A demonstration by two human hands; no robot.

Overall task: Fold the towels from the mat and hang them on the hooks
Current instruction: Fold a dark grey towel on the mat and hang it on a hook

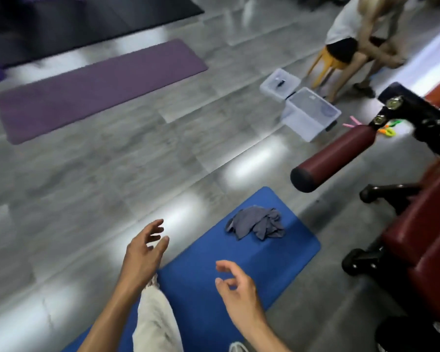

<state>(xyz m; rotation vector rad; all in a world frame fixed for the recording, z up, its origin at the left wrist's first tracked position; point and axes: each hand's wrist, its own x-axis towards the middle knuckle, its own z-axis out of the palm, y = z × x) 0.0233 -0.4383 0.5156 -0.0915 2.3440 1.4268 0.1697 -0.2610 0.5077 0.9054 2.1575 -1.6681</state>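
A crumpled grey-blue towel (256,224) lies near the far end of the blue mat (214,270) on the floor. My left hand (144,252) hovers over the floor at the mat's left edge, fingers spread and loosely bent, holding nothing. Over the mat's middle my right hand (235,288) hangs with fingers relaxed and slightly curled, also holding nothing. Both hands are short of the towel. No hooks are in view.
Dark red gym equipment with a padded roller (333,156) and black frame (417,123) stands right of the mat. Two clear plastic bins (308,115) sit on the grey floor beyond. A person sits on a yellow stool (328,62) at top right. A purple mat (97,87) lies at left.
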